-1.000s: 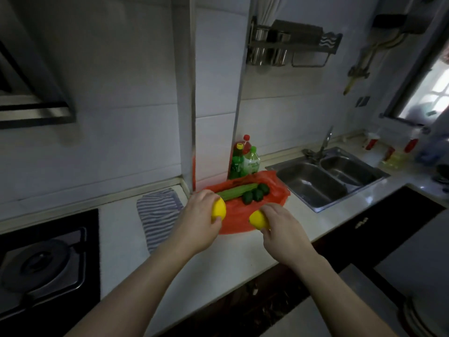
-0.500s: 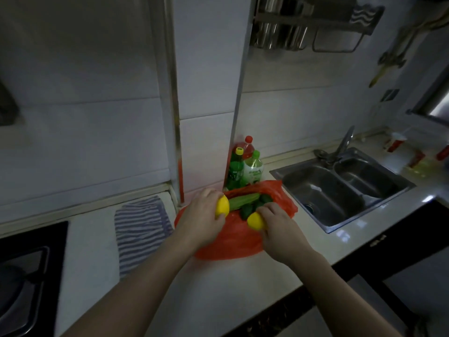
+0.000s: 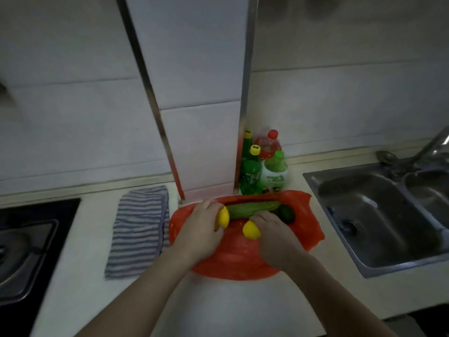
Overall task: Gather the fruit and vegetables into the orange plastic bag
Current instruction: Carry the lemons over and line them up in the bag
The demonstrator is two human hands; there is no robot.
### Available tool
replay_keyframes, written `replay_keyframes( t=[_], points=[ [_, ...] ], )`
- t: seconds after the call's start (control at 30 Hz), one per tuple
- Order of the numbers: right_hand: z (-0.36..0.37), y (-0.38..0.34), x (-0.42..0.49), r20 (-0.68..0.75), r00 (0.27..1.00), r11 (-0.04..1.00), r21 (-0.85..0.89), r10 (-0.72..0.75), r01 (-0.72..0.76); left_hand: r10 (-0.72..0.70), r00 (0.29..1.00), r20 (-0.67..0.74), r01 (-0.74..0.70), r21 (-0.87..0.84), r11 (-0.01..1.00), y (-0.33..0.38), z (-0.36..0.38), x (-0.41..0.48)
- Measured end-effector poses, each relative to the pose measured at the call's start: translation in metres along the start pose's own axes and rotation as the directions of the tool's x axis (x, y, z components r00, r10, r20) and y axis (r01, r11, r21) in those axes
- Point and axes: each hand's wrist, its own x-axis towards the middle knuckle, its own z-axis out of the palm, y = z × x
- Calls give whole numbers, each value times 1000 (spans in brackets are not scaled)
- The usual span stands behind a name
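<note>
The orange plastic bag lies flat on the white counter against the tiled pillar. On it rest a long green cucumber and a dark green round fruit. My left hand grips a yellow lemon just left of the cucumber's end. My right hand holds a second yellow lemon low over the middle of the bag, in front of the cucumber. Both hands are over the bag.
Several plastic bottles stand behind the bag by the pillar. A striped cloth lies left of the bag, with a gas hob beyond it. A steel double sink and tap sit to the right.
Both hands have moved forward and down with their lemons, from in front of the bag to right over it beside the cucumber. The camera has tilted down and come closer.
</note>
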Motion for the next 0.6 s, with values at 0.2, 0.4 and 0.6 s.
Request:
replay_keyframes(
  t=[0.2,0.4,0.6],
  points=[
    [23,43,42,147,973,983,-6,-179,182,-147,989,7,147,-56,988,1,42,13],
    [48,56,67,239,926,955,15,-292,298,-266,963,37,268,-49,962,-13,70,13],
    [73,60,87,293,884,924,-2,-364,381,-316,945,84,320,-48,946,-34,93,13]
  ],
)
